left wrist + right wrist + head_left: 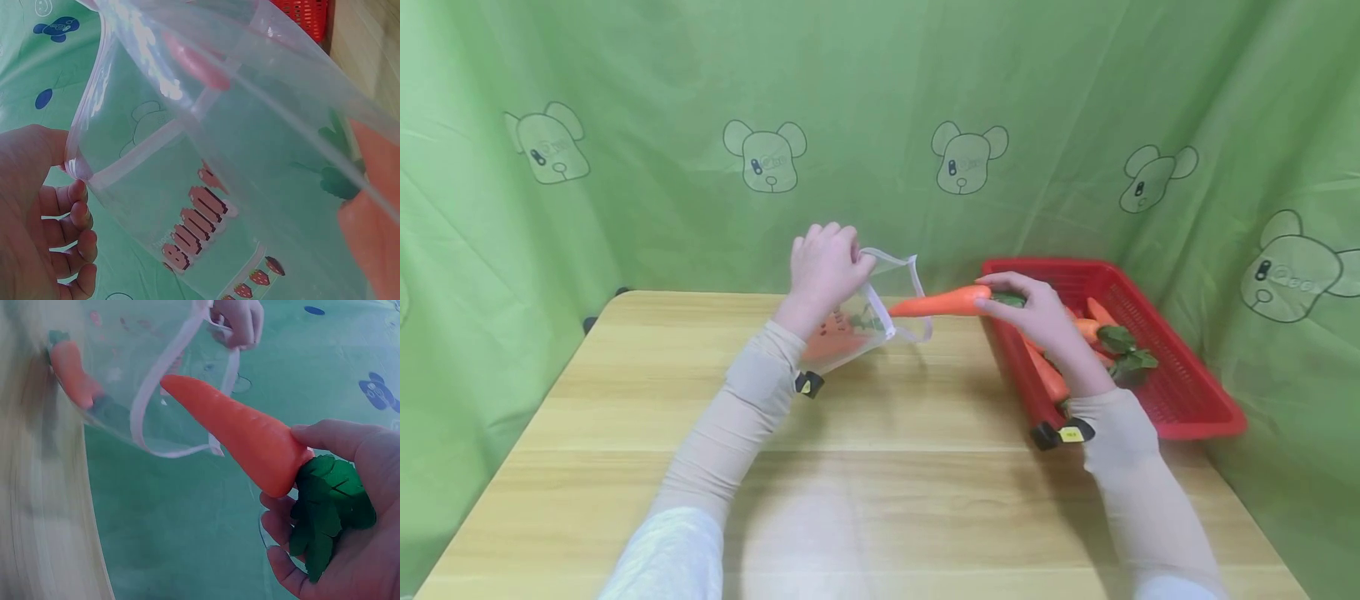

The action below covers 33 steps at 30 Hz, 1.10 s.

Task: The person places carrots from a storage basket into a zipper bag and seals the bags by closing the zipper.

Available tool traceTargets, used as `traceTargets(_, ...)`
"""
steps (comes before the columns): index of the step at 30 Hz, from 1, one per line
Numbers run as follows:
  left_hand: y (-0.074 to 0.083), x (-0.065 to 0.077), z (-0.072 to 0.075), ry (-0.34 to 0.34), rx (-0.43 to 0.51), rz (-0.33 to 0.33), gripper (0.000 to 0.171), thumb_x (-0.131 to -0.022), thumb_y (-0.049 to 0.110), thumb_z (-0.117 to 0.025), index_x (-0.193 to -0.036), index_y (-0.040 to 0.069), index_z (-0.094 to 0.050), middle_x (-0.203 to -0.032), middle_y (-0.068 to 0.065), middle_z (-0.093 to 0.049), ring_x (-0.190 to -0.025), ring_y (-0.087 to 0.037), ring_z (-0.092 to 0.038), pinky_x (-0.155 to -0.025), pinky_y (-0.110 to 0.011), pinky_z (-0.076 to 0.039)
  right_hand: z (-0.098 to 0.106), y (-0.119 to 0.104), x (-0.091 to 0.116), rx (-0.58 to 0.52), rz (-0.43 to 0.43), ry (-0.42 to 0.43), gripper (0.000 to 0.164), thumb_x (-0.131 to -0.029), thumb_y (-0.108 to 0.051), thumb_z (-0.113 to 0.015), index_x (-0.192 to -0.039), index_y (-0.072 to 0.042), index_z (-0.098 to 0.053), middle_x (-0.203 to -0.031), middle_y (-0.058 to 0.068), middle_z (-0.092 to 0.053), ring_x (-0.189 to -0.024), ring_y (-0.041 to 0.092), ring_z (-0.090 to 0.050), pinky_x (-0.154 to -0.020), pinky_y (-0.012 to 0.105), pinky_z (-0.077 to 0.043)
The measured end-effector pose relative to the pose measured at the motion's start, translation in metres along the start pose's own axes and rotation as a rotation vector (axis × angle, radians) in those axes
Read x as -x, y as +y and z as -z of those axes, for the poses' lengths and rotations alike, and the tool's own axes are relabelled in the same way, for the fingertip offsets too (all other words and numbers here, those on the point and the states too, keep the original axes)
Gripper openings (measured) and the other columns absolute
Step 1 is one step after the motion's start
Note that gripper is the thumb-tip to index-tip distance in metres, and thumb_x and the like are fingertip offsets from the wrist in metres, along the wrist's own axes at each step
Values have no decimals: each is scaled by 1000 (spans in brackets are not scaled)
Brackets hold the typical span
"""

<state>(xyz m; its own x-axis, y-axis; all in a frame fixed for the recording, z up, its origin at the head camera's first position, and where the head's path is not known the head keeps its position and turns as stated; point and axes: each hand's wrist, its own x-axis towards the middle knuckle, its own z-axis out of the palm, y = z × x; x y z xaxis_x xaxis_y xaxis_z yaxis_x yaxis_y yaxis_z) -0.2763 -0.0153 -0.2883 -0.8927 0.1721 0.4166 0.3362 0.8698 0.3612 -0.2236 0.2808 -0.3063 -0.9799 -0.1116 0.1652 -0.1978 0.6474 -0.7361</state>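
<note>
My left hand (823, 262) pinches the rim of a clear zip bag (150, 150) and holds its mouth spread toward the right. Red "BUNN" lettering and strawberry prints mark the bag's side. Inside it lie orange carrots with green tops, one carrot (72, 372) showing in the right wrist view. My right hand (1037, 304) grips another carrot (237, 434) around its thick end, thumb on top, with the green leaves (331, 500) against the palm. This carrot's narrow tip points left, right at the bag's opening.
A red plastic basket (1180, 350) stands at the right of the wooden table (880, 500), under and beyond my right wrist. Several carrots with leaves (1116, 337) lie in it. Green curtains (865, 75) with bear-head outlines hang behind the table and on both sides.
</note>
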Motion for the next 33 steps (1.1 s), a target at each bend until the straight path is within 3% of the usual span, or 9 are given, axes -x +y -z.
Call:
traceTargets(9, 1, -1, 0, -2, 6, 1, 20, -88, 34, -58, -78, 19, -51, -81, 3, -52, -84, -18, -44, -77, -33, -35, -20, -8, -16, 46, 62, -69, 45, -86, -35, -71, -119, -6, -58, -124, 15, -62, -123, 32, -53, -107, 52, -37)
traceTargets(25, 4, 0, 1, -18, -11, 6, 20, -88, 35, -57, -79, 19, -51, -82, 2, -52, -85, -19, -44, -78, -34, -36, -45, -18, -31, 52, 98, -192, 45, -83, -34, -75, -120, -11, -60, -124, 11, -64, -123, 27, -54, -108, 50, -37)
traceTargets(33, 5, 0, 1, -13, -8, 3, 21, -89, 36, -57, -78, 19, -51, -82, 2, -52, -84, -19, -44, -78, -34, -36, -57, -23, -38, 44, 141, -240, 37, -88, -25, -71, -121, -9, -62, -114, 12, -67, -100, 25, -60, -87, 39, -47)
